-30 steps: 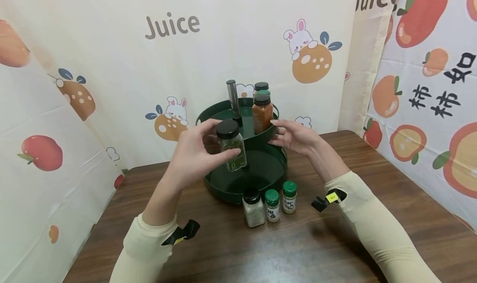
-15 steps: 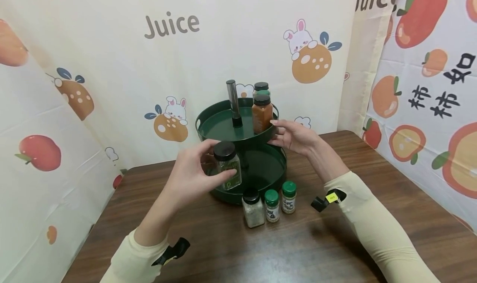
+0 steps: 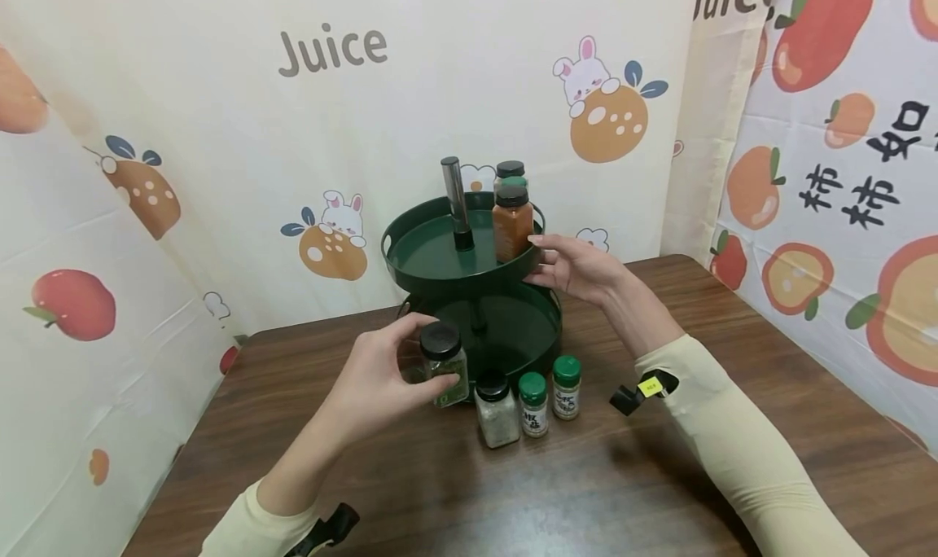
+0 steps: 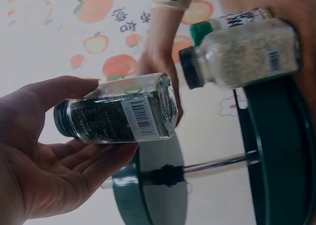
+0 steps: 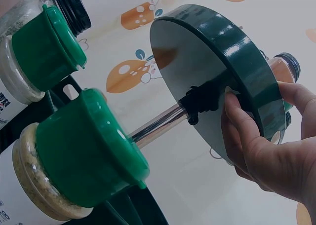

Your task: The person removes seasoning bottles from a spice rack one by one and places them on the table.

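On head cam I've got L hand wrapped thumb & fingers round the herb jar, black lid up, just in front of the lower tray; L wrist cam shows the jar's base, so it's off the table. R hand pinches the rim of the upper tray, right by the orange jar standing on it. On the table I see a black-lidded pale jar & 2 green-capped bottles, nr the lower tray, R of the herb jar

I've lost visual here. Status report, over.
Left hand holding green-filled jar in midair. Right hand gripping upper tray. Possibly in the way: pale jar, green-capped shakers.
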Motion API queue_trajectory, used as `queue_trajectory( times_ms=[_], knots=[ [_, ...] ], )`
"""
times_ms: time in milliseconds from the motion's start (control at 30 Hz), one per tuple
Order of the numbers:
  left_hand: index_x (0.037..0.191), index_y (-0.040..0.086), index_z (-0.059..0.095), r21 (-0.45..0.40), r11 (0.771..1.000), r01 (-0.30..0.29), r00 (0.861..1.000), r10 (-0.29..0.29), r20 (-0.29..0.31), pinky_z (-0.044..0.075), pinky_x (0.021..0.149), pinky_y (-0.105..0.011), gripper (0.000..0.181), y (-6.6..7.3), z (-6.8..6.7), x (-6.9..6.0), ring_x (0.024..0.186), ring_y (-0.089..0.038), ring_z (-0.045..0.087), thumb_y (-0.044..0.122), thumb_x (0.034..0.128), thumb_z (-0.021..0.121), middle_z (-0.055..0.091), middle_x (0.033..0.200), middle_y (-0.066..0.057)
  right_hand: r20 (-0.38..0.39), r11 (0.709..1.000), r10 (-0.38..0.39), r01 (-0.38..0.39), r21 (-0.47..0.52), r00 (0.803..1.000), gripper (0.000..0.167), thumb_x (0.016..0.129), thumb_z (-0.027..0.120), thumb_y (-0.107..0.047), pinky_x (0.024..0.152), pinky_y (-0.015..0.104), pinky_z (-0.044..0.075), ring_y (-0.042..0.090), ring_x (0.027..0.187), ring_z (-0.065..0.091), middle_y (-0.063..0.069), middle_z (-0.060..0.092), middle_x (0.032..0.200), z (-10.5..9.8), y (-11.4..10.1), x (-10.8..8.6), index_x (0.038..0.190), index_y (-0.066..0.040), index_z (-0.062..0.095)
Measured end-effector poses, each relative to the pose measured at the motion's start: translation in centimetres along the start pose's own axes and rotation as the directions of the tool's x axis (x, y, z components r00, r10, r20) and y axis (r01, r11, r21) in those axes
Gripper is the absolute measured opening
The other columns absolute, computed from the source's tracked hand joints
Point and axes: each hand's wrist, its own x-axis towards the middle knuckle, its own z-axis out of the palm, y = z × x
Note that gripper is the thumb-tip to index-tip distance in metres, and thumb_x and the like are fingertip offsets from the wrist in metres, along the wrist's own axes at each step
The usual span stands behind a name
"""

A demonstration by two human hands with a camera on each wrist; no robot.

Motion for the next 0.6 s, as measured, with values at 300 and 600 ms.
queue_trajectory(
  times_ms=[300, 600],
  knots=[
    [0.127, 0.018, 0.065, -0.092, 0.993, 0.077, 0.992, -0.067, 0.110, 0.060, 0.068, -0.032, 0.050, -1.8, 0.9, -0.5, 0.081, -0.017, 0.073, 0.012, 0.0837, 0.090, 0.072, 0.104, 0.002, 0.001, 1.000, 0.001, -0.001, 0.005, 1.000, 0.058, 0.110, 0.060, -0.020, 0.095, 0.037, 0.059, 0.021, 0.097, 0.076, 0.018, 0.056, 0.136, 0.0, -0.1, 0.0, 0.159, -0.006, 0.033],
    [0.121, 0.020, 0.063, -0.099, 0.993, 0.066, 0.981, -0.046, 0.186, 0.059, 0.075, -0.033, 0.046, -3.9, 1.6, -0.7, 0.085, -0.014, 0.070, 0.011, 0.0844, 0.090, 0.070, 0.102, 0.002, 0.007, 1.000, -0.001, 0.001, 0.001, 1.000, 0.057, 0.110, 0.059, -0.020, 0.092, 0.035, 0.060, 0.021, 0.095, 0.077, 0.016, 0.059, 0.129, 0.0, -0.1, -0.1, 0.158, -0.006, 0.033]
  ],
)
